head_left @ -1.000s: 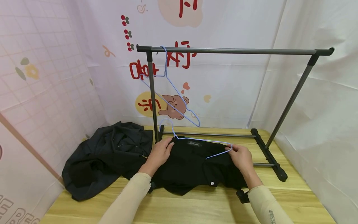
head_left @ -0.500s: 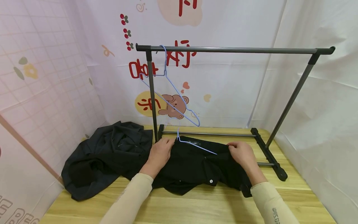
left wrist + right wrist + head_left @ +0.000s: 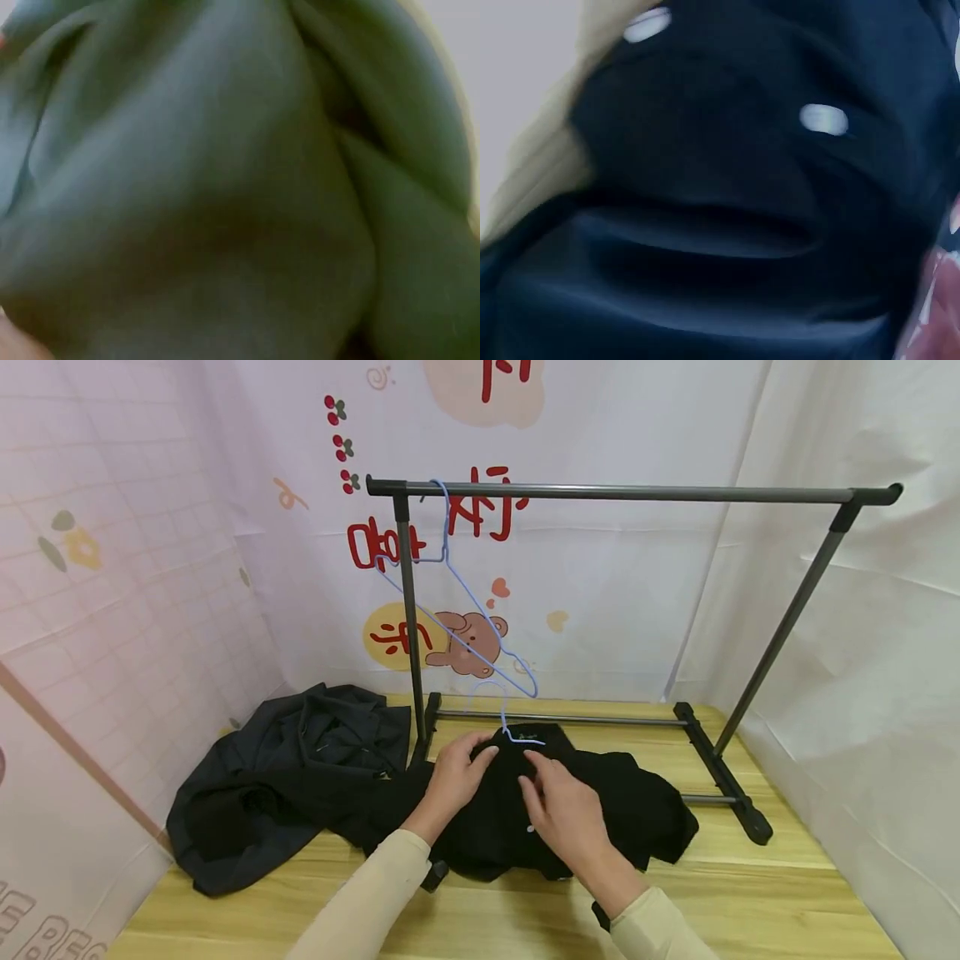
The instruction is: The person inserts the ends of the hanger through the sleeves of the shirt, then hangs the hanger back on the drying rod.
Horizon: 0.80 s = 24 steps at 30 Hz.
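A black shirt (image 3: pixel 622 785) with a collar and pale buttons lies bunched on the table, a blue wire hanger (image 3: pixel 506 718) rising from its neck; the hanger's lower part is mostly covered by cloth. My left hand (image 3: pixel 453 777) pinches the collar's left side between thumb and fingers. Just right of it, my right hand (image 3: pixel 566 810) lies over the shirt front, thumb and forefinger apart by the collar. Dark cloth (image 3: pixel 210 150) fills the left wrist view, blurred. In the right wrist view, two pale buttons (image 3: pixel 823 119) show on the shirt, with part of a hand at the edge.
A dark garment (image 3: pixel 285 777) lies heaped at the left. Behind the shirt stands a grey metal clothes rack (image 3: pixel 622 492), with another blue hanger (image 3: pixel 472 602) hanging near its left end. Printed cloth walls enclose the wooden table (image 3: pixel 810 893).
My right hand has moved left from the collar's far right side to beside my left hand. The hanger and left hand have shifted slightly right, and cloth now covers more of the hanger.
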Available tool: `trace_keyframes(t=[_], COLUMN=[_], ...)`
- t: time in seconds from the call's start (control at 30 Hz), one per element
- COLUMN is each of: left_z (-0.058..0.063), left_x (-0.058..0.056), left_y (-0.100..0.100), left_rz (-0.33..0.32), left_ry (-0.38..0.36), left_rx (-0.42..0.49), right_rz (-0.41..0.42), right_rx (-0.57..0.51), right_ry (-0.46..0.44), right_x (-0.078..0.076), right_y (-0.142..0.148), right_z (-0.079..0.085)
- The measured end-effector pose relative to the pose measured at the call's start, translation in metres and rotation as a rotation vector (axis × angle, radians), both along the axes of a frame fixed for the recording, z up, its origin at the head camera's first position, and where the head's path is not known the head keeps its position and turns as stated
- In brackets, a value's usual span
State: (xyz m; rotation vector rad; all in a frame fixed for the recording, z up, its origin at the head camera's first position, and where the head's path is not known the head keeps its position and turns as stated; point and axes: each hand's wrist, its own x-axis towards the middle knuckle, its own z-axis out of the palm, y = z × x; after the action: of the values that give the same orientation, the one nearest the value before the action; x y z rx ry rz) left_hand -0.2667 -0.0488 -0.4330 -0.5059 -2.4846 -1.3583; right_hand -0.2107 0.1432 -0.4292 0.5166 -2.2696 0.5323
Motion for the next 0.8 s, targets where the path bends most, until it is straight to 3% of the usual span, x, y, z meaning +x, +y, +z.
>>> trace_keyframes(t=[0.07,0.13,0.23,0.33,0.43,0.6,0.7,0.8], left_z=[0.002,0.005,0.008,0.01,0.012,0.015,0.014,0.011], left_x=[-0.001,-0.002,-0.004,-0.006,-0.005,-0.004,-0.006,-0.009], left_y=[-0.009,-0.02,-0.03,-0.034,-0.032,-0.026,-0.03,-0.043], left_rz=[-0.03,-0.062,-0.11,-0.135,-0.142,-0.165,-0.137,-0.066], left_ry=[-0.066,-0.128,-0.184,-0.201,-0.222,-0.238,-0.204,-0.153], left_rx=[0.022,0.044,0.081,0.092,0.087,0.086,0.041,-0.024], right_rz=[-0.053,-0.118,-0.139,-0.057,0.059,0.15,0.132,0.084], right_rx=[-0.07,-0.125,-0.133,-0.11,-0.12,-0.114,-0.134,-0.209], right_ry=[0.072,0.042,-0.241,-0.554,-0.7,-0.689,-0.631,-0.602], right_x=[-0.004,-0.01,-0.018,-0.024,-0.028,-0.031,-0.03,-0.03], right_y=[0.01,0.026,0.052,0.07,0.076,0.07,0.07,0.078], right_z=[0.003,0.009,0.018,0.025,0.026,0.026,0.028,0.03])
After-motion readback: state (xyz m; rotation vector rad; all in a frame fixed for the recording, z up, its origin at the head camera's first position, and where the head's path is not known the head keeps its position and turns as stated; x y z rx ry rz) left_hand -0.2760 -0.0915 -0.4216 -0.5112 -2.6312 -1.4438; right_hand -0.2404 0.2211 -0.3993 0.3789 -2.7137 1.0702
